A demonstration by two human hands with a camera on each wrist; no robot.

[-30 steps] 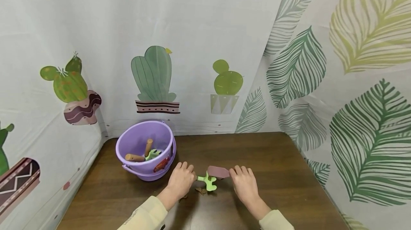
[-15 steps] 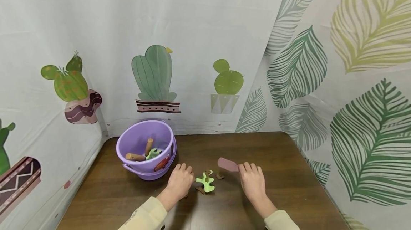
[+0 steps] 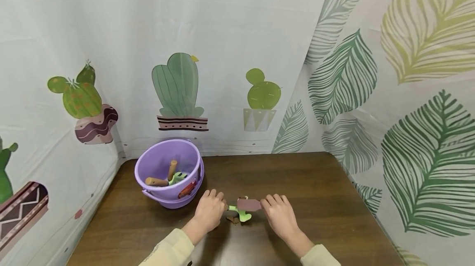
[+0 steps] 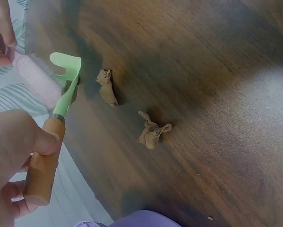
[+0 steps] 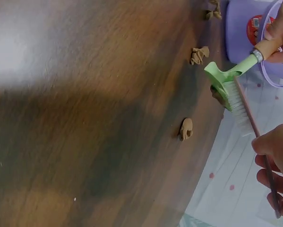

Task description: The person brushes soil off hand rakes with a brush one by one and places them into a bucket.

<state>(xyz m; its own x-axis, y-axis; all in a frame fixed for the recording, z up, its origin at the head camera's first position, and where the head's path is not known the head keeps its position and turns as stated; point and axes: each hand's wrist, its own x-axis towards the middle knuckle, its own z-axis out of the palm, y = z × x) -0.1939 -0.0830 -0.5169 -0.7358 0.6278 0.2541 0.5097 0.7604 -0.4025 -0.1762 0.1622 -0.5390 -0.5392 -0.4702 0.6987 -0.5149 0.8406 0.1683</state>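
Note:
My left hand [image 3: 209,208] grips the wooden handle of a small green hand rake [image 4: 65,101], its head held just over the table. My right hand [image 3: 280,214] pinches the handle of a pink brush [image 3: 249,205] with white bristles. In the right wrist view the bristles [image 5: 240,111] lie against the rake's head, where some brown clay-like stuff [image 5: 218,96] clings. From the head view the brush covers part of that head. Crumpled brown pieces lie on the table near the rake: one piece [image 4: 107,88], another piece [image 4: 153,132], and a curled piece [image 5: 186,128].
A purple bucket [image 3: 167,196] stands at the back left of the dark wooden table [image 3: 334,208]. Inside it lean a wooden handle [image 3: 156,182], a second handle [image 3: 172,170] and a green tool head [image 3: 177,177]. A patterned cloth [image 3: 222,92] hangs behind the table.
The brush swung off to the right of the rake half a second ago, then came back left onto its head. My left hand and the rake have barely shifted.

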